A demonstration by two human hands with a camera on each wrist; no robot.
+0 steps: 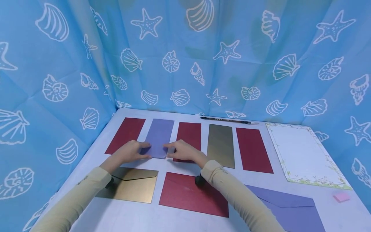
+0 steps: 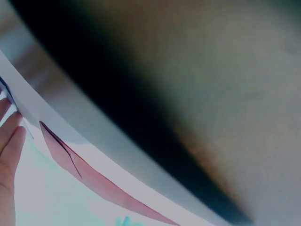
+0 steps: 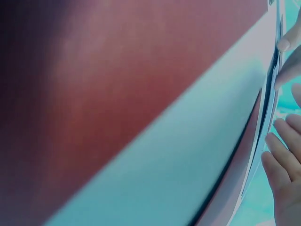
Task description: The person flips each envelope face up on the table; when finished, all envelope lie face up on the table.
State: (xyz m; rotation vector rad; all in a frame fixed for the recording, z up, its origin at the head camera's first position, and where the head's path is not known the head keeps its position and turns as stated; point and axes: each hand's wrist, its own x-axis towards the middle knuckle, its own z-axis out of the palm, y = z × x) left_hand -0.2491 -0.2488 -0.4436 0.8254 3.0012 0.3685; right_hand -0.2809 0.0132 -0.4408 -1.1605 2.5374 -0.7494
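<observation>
A slim purple envelope (image 1: 157, 137) lies on the white table in the back row, second from the left. My left hand (image 1: 130, 152) is at its left edge, index finger and thumb stretched onto it. From the right, my right hand (image 1: 185, 151) reaches its other long edge with index and thumb tips, passing over a red envelope (image 1: 189, 132). Fairly straight fingers (image 2: 10, 136) show in the left wrist view, as do the right hand's fingers (image 3: 282, 155) in its own wrist view. Left of the purple one lies another red envelope (image 1: 127, 133).
Further right are a dark gold envelope (image 1: 220, 145), a red one (image 1: 253, 149) and bordered white paper (image 1: 307, 153). Nearer lie gold (image 1: 139, 190), red (image 1: 185, 196) and purple (image 1: 295, 209) flapped envelopes. A brush (image 1: 226, 120) lies at the back, a pink block (image 1: 341, 197) at right.
</observation>
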